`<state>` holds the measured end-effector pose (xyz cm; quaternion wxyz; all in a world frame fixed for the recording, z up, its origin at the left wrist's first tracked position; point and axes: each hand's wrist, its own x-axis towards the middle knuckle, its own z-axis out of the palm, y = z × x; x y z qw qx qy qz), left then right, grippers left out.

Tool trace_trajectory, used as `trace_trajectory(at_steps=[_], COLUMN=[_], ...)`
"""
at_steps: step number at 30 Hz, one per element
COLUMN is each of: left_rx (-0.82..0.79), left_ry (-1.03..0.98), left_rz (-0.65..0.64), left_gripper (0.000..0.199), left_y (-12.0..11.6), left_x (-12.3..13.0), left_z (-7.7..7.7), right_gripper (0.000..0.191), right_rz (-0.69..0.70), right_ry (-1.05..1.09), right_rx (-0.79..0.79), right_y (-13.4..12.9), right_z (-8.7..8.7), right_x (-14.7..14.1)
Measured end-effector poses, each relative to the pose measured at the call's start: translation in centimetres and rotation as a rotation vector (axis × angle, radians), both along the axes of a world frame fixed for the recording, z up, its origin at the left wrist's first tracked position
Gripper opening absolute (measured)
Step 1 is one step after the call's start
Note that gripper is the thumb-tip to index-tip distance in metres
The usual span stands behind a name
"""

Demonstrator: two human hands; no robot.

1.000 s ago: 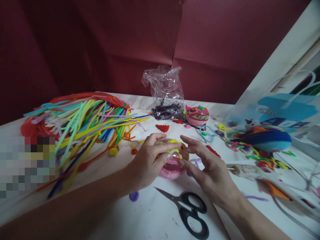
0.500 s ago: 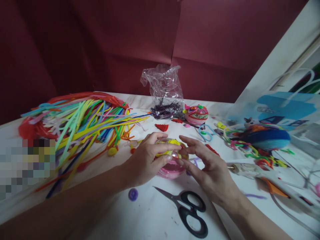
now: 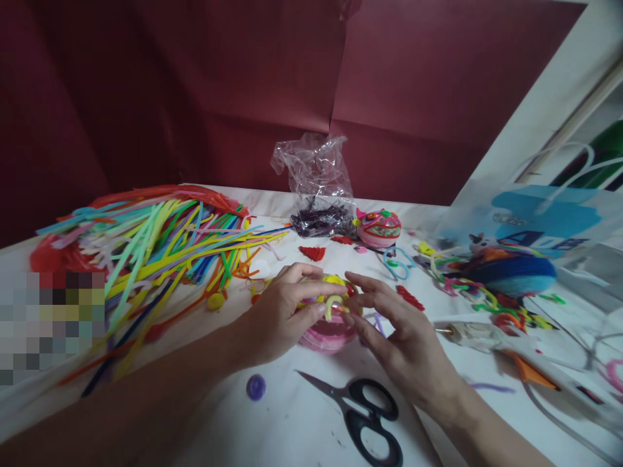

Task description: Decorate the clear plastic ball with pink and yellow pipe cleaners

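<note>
Between my hands on the white table (image 3: 292,428): pink pipe-cleaner ball (image 3: 327,332), cupped by my left hand (image 3: 280,318), right hand (image 3: 403,340) half open, fingertips touching its top.

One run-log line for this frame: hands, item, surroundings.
left hand: grips pink round pipe-cleaner ball | right hand: fingertips on ball top | black scissors in front | white table

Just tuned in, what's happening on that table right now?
A person holds a small pink round craft piece on the white table. The left hand cups its side; the right hand touches its yellow pipe-cleaner top with its fingertips. Black scissors lie just in front, a glue gun to the right, a pile of pipe cleaners to the left.
</note>
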<state>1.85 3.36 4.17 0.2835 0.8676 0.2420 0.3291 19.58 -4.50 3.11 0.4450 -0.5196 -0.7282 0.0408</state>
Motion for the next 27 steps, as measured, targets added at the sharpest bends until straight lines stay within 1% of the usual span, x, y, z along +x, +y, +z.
trace_trajectory(at_steps=[4,9,14,17,27], left_rx=[-0.038,-0.084,-0.016,0.032,0.046], left_ry=[-0.013,0.005,0.024,0.023,0.009], left_rz=[-0.013,-0.015,0.022,0.030,0.022], left_gripper=[0.033,0.040,0.044,0.043,0.048], left_y=[-0.1,-0.1,-0.2,-0.2,-0.1], left_x=[0.0,0.0,0.1,0.2,0.2], left_z=[0.0,-0.1,-0.5,-0.7,-0.6], right_gripper=[0.012,0.008,0.008,0.009,0.012], right_rz=[0.002,-0.021,-0.074,-0.098,-0.205], right_ry=[0.004,-0.012,-0.002,0.012,0.107], right_rx=[0.013,0.088,0.121,0.130,0.134], right_y=[0.0,0.2,0.4,0.4,0.3], right_z=[-0.1,-0.6,-1.1,-1.3,-0.5], right_x=[-0.1,-0.3,-0.5,-0.7,-0.9])
